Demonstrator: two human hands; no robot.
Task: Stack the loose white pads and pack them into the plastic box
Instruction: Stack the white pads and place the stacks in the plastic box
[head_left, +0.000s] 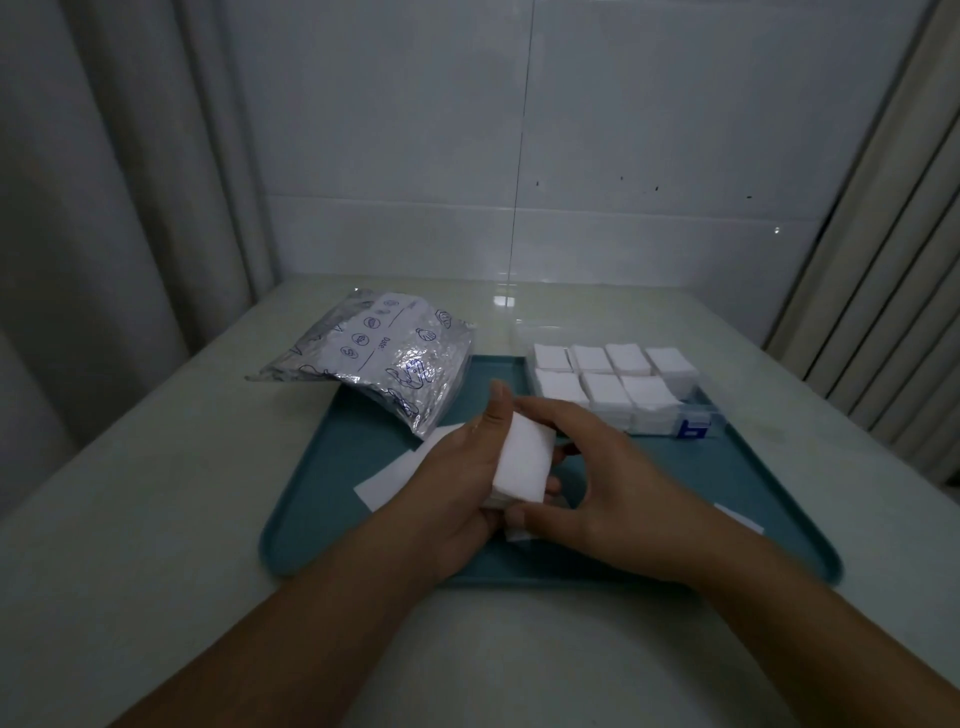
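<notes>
With my left hand (462, 467) and right hand (587, 483) both clamped around the pad stack (522, 457) above the tray (727, 467), I judge loose squeezing could fan it short of the plastic box (696, 415).

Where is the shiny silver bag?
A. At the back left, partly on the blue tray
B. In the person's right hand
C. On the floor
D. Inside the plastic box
A: the silver bag lies at the back left, its near end resting on the blue tray and the rest on the table, while both hands hold a stack of white pads.
</notes>
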